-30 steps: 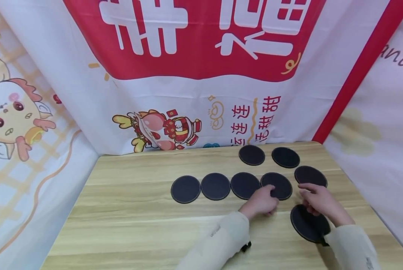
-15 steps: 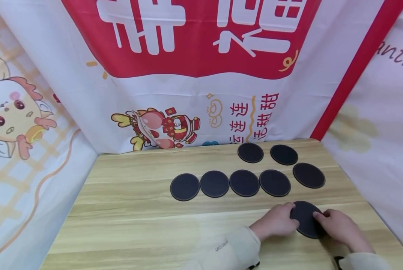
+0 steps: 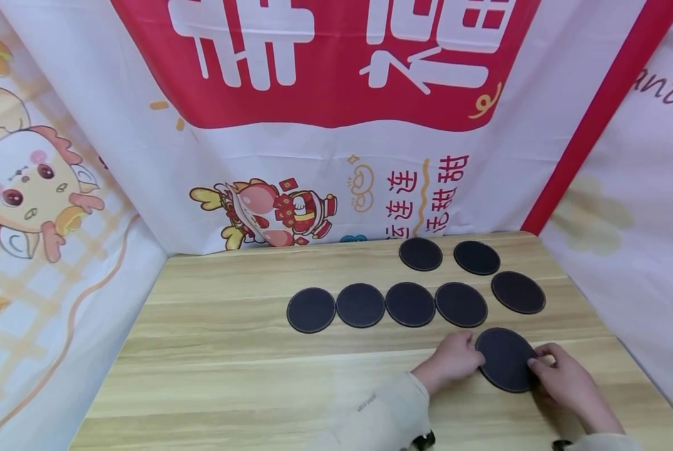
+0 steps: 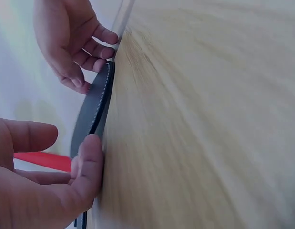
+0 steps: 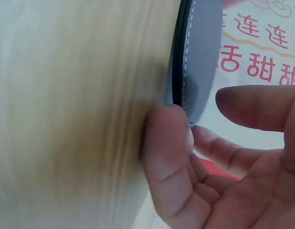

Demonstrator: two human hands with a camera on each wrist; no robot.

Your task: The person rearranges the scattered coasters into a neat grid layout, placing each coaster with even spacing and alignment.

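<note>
A round black coaster (image 3: 506,360) with a stitched rim lies low over the wooden table, between my two hands. My left hand (image 3: 453,358) holds its left edge, with curved fingertips right at the rim. On the opposite side my right hand (image 3: 568,383) grips the edge, the thumb overlapping the rim in the head view. The right wrist view shows a fingertip against the coaster (image 5: 199,62) edge, where a second dark layer shows below the stitched face. Close to the table, the coaster (image 4: 92,109) stands edge-on between both hands in the left wrist view.
Several matching coasters lie flat beyond the hands: a row of touching ones ends at a left coaster (image 3: 311,310), and others curve along the right, including a right coaster (image 3: 518,292). Printed cloth (image 3: 336,181) hangs behind the wooden table (image 3: 218,351).
Both hands have come to the near coaster's opposite edges; the left hand came from the row's right end. The coaster has shifted slightly left and away since half a second ago.
</note>
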